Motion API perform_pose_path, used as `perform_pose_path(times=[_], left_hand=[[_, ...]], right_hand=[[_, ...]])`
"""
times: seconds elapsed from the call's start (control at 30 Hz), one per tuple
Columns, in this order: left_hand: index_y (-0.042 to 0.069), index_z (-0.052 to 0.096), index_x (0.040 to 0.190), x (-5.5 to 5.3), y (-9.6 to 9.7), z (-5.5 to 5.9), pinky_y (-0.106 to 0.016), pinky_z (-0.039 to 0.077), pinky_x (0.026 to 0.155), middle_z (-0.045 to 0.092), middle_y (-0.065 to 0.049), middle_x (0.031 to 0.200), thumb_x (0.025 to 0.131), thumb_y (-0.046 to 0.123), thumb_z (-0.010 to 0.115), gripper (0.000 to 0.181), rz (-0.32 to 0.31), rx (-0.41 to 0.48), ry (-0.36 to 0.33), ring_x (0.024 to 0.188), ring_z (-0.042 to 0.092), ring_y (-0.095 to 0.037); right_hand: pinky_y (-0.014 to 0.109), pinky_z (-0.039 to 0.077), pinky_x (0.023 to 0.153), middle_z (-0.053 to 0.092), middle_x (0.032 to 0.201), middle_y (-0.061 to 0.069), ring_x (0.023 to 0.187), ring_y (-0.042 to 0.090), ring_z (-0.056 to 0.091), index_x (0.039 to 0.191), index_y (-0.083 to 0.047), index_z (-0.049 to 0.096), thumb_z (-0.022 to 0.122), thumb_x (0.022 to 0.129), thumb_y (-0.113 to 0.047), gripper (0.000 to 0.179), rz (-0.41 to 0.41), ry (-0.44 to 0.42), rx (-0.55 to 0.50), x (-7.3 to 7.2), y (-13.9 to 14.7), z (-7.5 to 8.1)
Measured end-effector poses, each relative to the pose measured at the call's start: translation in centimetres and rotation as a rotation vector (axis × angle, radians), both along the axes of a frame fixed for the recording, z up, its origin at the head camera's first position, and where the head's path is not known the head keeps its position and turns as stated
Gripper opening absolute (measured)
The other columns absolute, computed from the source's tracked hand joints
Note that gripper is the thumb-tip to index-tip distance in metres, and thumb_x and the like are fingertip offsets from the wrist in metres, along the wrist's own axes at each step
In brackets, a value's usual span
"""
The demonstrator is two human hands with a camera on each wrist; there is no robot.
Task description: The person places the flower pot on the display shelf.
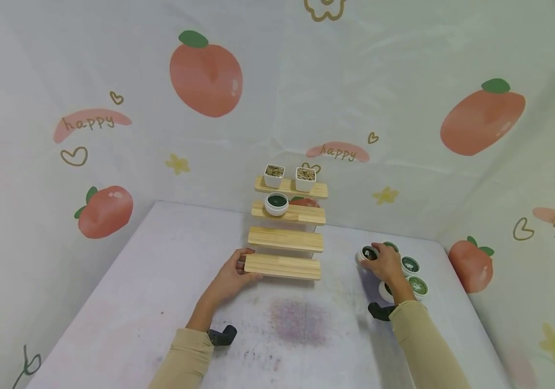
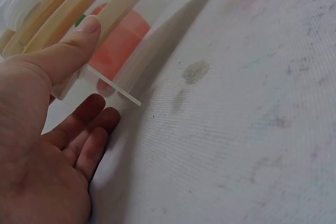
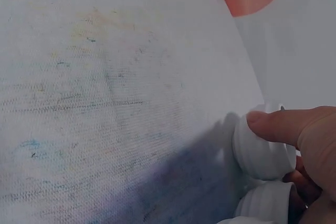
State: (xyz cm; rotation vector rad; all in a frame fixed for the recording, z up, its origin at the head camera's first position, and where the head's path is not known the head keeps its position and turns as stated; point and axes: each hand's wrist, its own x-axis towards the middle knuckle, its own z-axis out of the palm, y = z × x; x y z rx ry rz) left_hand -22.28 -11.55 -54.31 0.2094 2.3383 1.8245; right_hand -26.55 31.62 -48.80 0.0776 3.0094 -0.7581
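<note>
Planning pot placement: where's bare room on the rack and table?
Bare: bottom shelf, third shelf, second shelf right of its round pot; table between rack and right hand, and left of the left hand. Crowded: around the right hand, among clustered pots; top shelf carries two square pots.

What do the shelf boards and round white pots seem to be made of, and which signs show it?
Shelf boards: apparently wood, smooth and pale; streaky grain runs along them. Round white pots: perhaps ceramic or plastic, with a smooth-looking white finish; their even, ridged walls fit either.
</note>
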Motion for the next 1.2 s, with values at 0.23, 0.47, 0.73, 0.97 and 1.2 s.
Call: perform_pose_path(times=[0.23,0.47,0.73,0.97,1.2], left_hand=[[0.019,0.045,0.147,0.1,-0.1,0.0,-0.029,0.051,0.082,0.054,-0.014,0.126,0.086,0.027,0.084,0.073,-0.027,-0.002,-0.004,0.1,0.06,-0.021],[0.02,0.043,0.147,-0.1,-0.5,-0.2,-0.029,0.051,0.083,0.053,-0.014,0.129,0.087,0.026,0.083,0.073,-0.034,-0.008,-0.008,0.102,0.06,-0.021],[0.018,0.043,0.147,-0.2,-0.8,-0.1,-0.029,0.052,0.087,0.055,-0.016,0.13,0.087,0.026,0.083,0.072,-0.047,-0.004,-0.001,0.105,0.061,-0.021],[0.019,0.044,0.149,-0.1,-0.9,0.0,-0.032,0.054,0.089,0.057,-0.018,0.132,0.086,0.028,0.084,0.075,-0.049,-0.003,-0.022,0.109,0.064,-0.022],[0.019,0.046,0.149,-0.1,-0.9,-0.1,-0.034,0.054,0.094,0.057,-0.017,0.134,0.086,0.027,0.084,0.075,-0.049,0.013,-0.013,0.114,0.064,-0.024]], right_hand=[[0.074,0.029,0.108,0.046,0.145,0.037,0.135,0.058,0.039,0.149,0.008,0.042,0.073,0.091,-0.028,0.075,-0.016,-0.024,0.012,0.2,0.0,0.0],[0.074,0.03,0.099,0.048,0.142,0.034,0.13,0.053,0.046,0.151,0.002,0.044,0.075,0.091,-0.034,0.077,-0.026,0.05,-0.025,0.1,-0.7,0.9],[0.061,0.036,0.097,0.048,0.139,0.03,0.125,0.045,0.047,0.148,0.001,0.048,0.078,0.088,-0.034,0.076,0.015,0.119,-0.131,-0.2,-2.3,2.7],[0.057,0.047,0.104,0.045,0.147,0.027,0.129,0.043,0.05,0.148,-0.001,0.043,0.08,0.089,-0.03,0.076,0.054,0.113,-0.283,-0.3,-4.9,4.8],[0.027,0.052,0.077,0.053,0.145,0.022,0.105,0.034,0.065,0.149,-0.007,0.043,0.08,0.089,-0.027,0.074,0.093,0.184,-0.347,-0.3,-7.8,6.2]])
